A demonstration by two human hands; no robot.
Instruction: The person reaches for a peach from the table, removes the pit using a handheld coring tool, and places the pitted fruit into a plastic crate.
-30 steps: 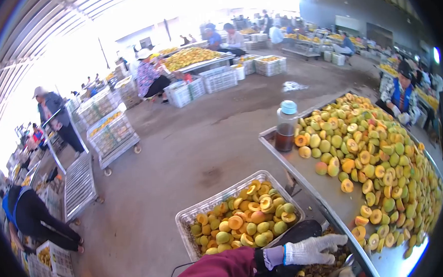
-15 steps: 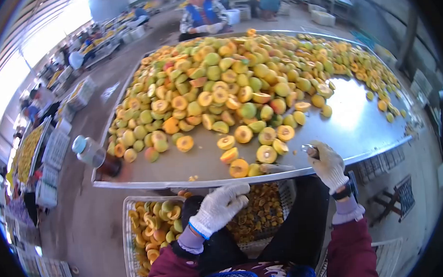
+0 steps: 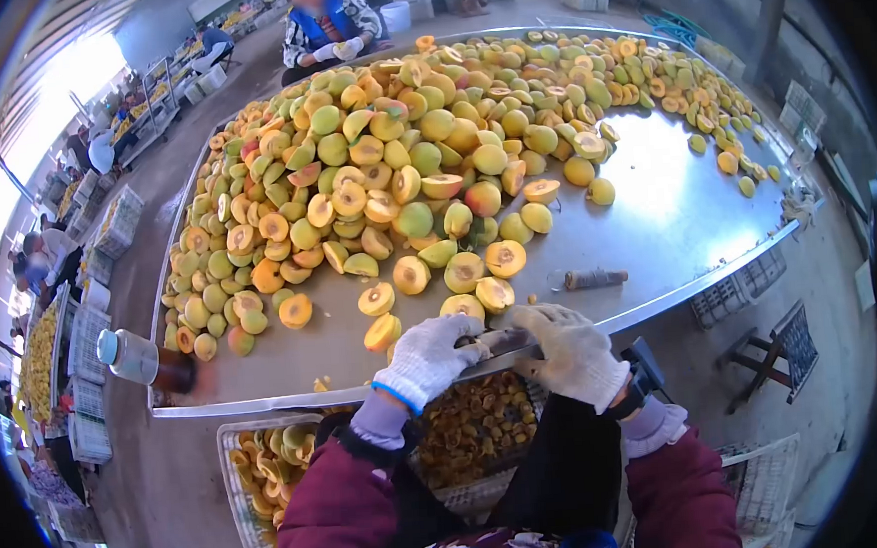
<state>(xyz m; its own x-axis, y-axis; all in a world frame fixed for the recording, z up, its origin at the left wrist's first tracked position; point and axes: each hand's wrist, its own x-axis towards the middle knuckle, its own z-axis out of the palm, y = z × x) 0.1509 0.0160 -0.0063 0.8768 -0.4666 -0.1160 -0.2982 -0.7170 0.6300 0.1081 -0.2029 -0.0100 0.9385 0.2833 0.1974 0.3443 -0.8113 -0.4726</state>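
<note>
My left hand [image 3: 428,360], in a white knit glove, is closed at the table's near edge around one end of a dark, narrow knife [image 3: 508,342]. My gloved right hand [image 3: 568,355] curls over the other end; the fingers hide much of the knife. A brown-handled tool with a pale end [image 3: 595,279] lies on the metal table [image 3: 655,233] beyond my right hand. Close to my left hand are halved peaches, one cut face up [image 3: 376,298] and another at the front [image 3: 382,332]. A large heap of whole and halved peaches [image 3: 383,153] covers the far side.
Below the edge stand a crate of peach halves [image 3: 232,454] and a crate of dark pits and scraps [image 3: 476,431]. A bottle of brown liquid [image 3: 130,358] is at the left corner. Across the table sits a person in a blue vest [image 3: 324,27]. A folding stool [image 3: 785,350] stands right.
The tool from my right hand now lies on the table. My left hand has risen from over the crate, and both hands have met at the knife near the edge. The view has shifted.
</note>
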